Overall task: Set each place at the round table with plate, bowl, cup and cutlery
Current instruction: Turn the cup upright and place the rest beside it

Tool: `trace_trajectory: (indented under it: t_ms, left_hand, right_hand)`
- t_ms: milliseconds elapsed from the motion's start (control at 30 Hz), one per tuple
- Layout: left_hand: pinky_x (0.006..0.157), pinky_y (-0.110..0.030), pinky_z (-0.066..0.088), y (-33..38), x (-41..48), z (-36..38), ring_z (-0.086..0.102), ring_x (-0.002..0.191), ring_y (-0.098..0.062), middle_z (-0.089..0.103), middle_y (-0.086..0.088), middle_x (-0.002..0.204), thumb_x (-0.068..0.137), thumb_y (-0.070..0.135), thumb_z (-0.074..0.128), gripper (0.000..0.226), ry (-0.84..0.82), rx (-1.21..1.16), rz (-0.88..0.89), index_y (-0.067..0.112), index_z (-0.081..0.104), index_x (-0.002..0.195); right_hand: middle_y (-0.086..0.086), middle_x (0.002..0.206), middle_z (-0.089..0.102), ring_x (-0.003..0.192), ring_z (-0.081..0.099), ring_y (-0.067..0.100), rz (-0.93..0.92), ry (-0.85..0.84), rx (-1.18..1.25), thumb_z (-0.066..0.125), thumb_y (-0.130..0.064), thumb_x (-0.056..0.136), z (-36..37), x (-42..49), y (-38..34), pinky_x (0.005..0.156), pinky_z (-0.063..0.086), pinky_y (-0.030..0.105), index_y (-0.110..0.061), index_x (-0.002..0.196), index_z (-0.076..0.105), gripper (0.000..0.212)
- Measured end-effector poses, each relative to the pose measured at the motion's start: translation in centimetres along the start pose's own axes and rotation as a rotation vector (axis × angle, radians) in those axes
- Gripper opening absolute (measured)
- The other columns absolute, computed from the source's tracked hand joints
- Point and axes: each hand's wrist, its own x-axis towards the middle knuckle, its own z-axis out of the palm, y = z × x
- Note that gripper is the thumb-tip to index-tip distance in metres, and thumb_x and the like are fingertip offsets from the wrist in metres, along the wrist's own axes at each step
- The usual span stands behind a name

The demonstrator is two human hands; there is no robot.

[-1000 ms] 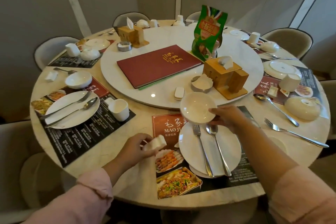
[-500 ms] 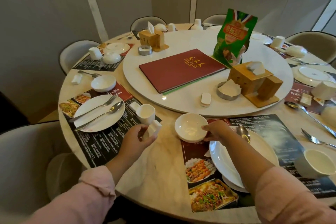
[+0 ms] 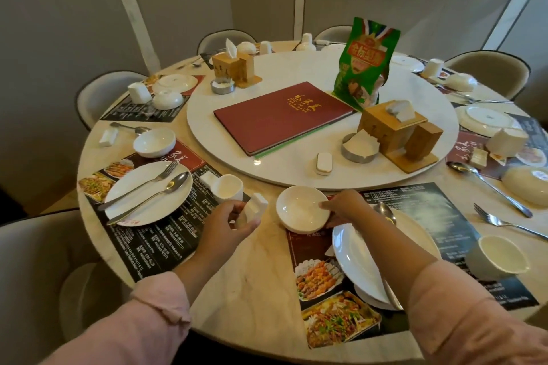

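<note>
Right hand (image 3: 344, 209) pinches rim of bowl (image 3: 302, 209) at placemat corner, left hand (image 3: 234, 224) clamps a small white holder (image 3: 256, 206) just left of it; risk: bowl knocks holder or plate (image 3: 355, 258) beneath the wrist.

White bowl (image 3: 302, 212), white plate (image 3: 370, 255), pink sleeves (image 3: 480, 317). The bench (image 3: 261, 281) is cream marble with faint veins. At frame centre lies a maroon menu (image 3: 281, 115) with gold lettering; upper right, a green packet (image 3: 366, 65). Black placemats (image 3: 154, 240) show food photos.
</note>
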Motion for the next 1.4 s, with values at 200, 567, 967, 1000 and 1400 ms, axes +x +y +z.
trace_trajectory:
  t_ms: [200, 567, 967, 1000, 1400]
  left_hand:
    - [0.068, -0.014, 0.046, 4.1, 0.2, 4.0, 0.056, 0.089, -0.003, 0.061, 0.007, 0.099, 0.075, 0.031, 0.077, 0.033, -0.042, 0.018, 0.075, 0.025, 0.057, 0.101]
    - [0.072, -0.023, 0.05, 12.4, -0.4, 17.1, 0.058, 0.087, -0.008, 0.062, 0.007, 0.096, 0.071, 0.038, 0.078, 0.038, -0.29, 0.051, 0.201, 0.021, 0.066, 0.103]
    - [0.08, -0.023, 0.047, 18.2, 5.2, 25.1, 0.055, 0.092, -0.01, 0.064, -0.001, 0.109, 0.073, 0.032, 0.078, 0.046, -0.344, 0.273, 0.241, 0.014, 0.065, 0.113]
    - [0.081, -0.024, 0.047, 18.6, 6.0, 25.9, 0.055, 0.092, -0.011, 0.065, -0.002, 0.109, 0.073, 0.031, 0.079, 0.045, -0.352, 0.306, 0.244, 0.013, 0.066, 0.113]
    - [0.072, -0.027, 0.047, 17.6, 11.1, 32.5, 0.062, 0.094, -0.022, 0.066, -0.005, 0.104, 0.076, 0.031, 0.076, 0.04, -0.507, 0.771, 0.144, 0.011, 0.065, 0.109]
  right_hand:
    - [0.01, 0.085, 0.07, 0.075, 0.067, 0.02, -0.176, 0.287, -0.021, 0.065, -0.024, 0.086, -6.7, -4.1, 2.4, 0.072, 0.057, 0.033, -0.006, 0.091, 0.067, 0.019]
    - [0.007, 0.14, 0.041, 0.129, 0.038, 0.028, -0.066, 0.498, -0.381, 0.076, -0.044, 0.072, -18.9, -9.5, 15.3, 0.102, 0.041, 0.042, -0.027, 0.135, 0.044, 0.072]
    - [0.004, 0.13, 0.049, 0.114, 0.049, 0.022, -0.116, 0.463, -0.096, 0.079, -0.033, 0.07, -21.0, -5.7, 16.8, 0.085, 0.045, 0.032, -0.029, 0.134, 0.042, 0.075]
    - [0.004, 0.131, 0.05, 0.115, 0.049, 0.023, -0.155, 0.489, -0.057, 0.08, -0.033, 0.069, -21.7, -4.9, 16.0, 0.089, 0.045, 0.034, -0.029, 0.134, 0.042, 0.076]
    - [0.004, 0.141, 0.046, 0.127, 0.045, 0.022, -0.237, 0.439, -0.162, 0.08, -0.042, 0.067, -22.9, 4.7, 10.2, 0.1, 0.043, 0.036, -0.025, 0.142, 0.039, 0.087]
